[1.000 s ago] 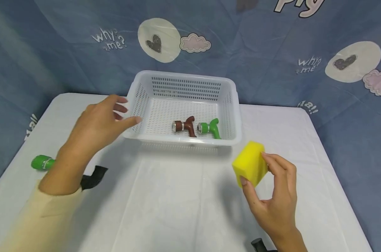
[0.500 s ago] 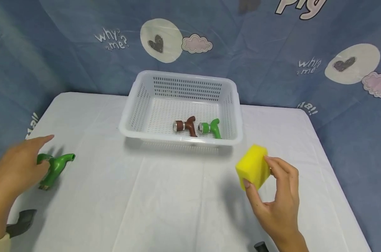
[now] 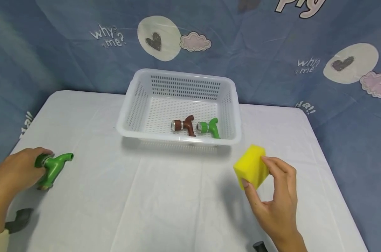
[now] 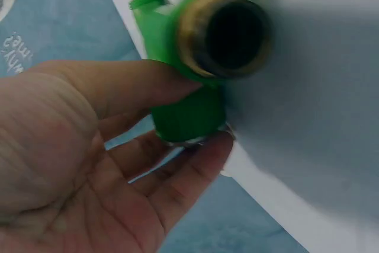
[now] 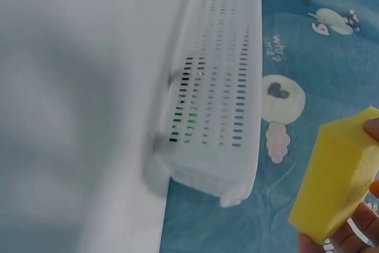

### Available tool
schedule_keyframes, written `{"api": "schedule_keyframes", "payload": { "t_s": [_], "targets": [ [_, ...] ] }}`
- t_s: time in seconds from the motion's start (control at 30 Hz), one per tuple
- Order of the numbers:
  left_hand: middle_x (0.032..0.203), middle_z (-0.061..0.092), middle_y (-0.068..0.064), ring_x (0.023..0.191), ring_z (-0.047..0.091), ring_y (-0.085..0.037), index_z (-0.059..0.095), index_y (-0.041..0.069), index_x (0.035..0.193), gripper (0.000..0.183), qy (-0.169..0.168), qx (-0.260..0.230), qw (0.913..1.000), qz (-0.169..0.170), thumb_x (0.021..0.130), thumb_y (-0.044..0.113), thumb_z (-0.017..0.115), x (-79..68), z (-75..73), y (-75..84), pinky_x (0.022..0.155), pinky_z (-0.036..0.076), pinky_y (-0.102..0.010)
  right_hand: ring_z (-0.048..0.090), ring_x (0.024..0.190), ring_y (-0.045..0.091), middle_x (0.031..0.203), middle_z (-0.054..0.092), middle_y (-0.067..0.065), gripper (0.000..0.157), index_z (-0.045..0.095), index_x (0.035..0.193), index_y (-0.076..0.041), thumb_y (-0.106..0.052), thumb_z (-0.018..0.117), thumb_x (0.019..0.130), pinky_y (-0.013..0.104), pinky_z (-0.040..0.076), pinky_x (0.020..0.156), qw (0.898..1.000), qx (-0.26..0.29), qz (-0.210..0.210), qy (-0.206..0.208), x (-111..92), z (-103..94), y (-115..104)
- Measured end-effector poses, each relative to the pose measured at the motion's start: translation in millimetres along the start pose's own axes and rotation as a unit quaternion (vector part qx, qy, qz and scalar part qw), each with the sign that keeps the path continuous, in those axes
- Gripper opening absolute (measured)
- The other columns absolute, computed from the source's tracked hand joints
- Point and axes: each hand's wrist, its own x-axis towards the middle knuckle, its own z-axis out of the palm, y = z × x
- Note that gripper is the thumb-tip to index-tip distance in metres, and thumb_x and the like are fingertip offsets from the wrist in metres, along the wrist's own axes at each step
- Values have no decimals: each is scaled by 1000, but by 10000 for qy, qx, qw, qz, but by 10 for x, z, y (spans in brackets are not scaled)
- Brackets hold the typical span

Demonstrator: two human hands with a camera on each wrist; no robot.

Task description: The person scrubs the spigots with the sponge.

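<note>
At the left of the table my left hand [image 3: 21, 171] grips a green tap [image 3: 55, 168] by its round knob. In the left wrist view the thumb and fingers lie around the knob [image 4: 192, 117], and the tap's brass-ringed threaded end [image 4: 231, 37] faces the camera. My right hand [image 3: 278, 196] pinches a yellow sponge [image 3: 250, 166] between thumb and fingertips, raised over the table right of centre. The sponge block [image 5: 334, 176] also shows at the right edge of the right wrist view, where only parts of the fingers are visible.
A white perforated basket [image 3: 178, 137] stands at the back of the table, holding a brown tap [image 3: 188, 125] and a smaller-looking green tap [image 3: 213, 128]. Black pieces appear below the left wrist [image 3: 21, 219] and at the bottom edge [image 3: 260, 246]. A blue printed curtain [image 3: 266, 70] hangs behind.
My left hand has left the basket's left side, moved left and down, and taken hold of the green tap. My right hand keeps the sponge in nearly the same place.
</note>
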Motion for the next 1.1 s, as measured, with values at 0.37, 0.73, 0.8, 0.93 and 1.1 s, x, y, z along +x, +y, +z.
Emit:
{"api": "schedule_keyframes", "payload": {
  "t_s": [0.37, 0.73, 0.8, 0.93, 1.1],
  "targets": [
    [125, 46, -48, 111, 45, -67, 51, -13, 130, 50, 180, 93, 9998, 63, 86, -4, 73, 30, 87, -93, 85, 43, -77, 53, 111, 38, 121, 56, 33, 61, 62, 129, 11, -42, 68, 100, 19, 44, 100, 9999, 117, -18, -37, -38, 23, 67],
    [106, 72, -22, 96, 69, -48, 66, 6, 130, 56, -18, -720, 9941, 814, 86, 33, 88, -251, -45, 322, 63, 57, -50, 56, 112, 38, 124, 58, 33, 62, 60, 130, 12, -41, 68, 100, 20, 47, 100, 9997, 241, -80, -3, -9, 52, 28],
    [101, 73, -14, 91, 71, -41, 68, 10, 130, 56, 0, -890, 9912, 985, 86, 38, 88, -335, -77, 512, 62, 58, -46, 57, 113, 37, 125, 58, 33, 61, 60, 130, 13, -40, 69, 100, 21, 47, 101, 9994, 325, -132, 15, 8, 71, 11],
    [101, 73, -2, 85, 70, -24, 71, 19, 127, 53, 155, -1140, 9829, 1440, 83, 41, 90, -526, -119, 957, 63, 54, -35, 59, 116, 35, 128, 60, 31, 61, 59, 131, 13, -39, 68, 101, 21, 47, 104, 9983, 516, -233, -138, 30, 104, -41],
    [96, 66, 13, 81, 63, -8, 71, 27, 118, 48, 650, -1444, 9590, 2349, 77, 34, 95, -761, -94, 1559, 64, 49, -26, 57, 119, 32, 132, 61, 27, 59, 58, 132, 13, -38, 66, 103, 23, 44, 109, 9905, 1024, -488, -781, 43, 178, -158]
  ]
}}
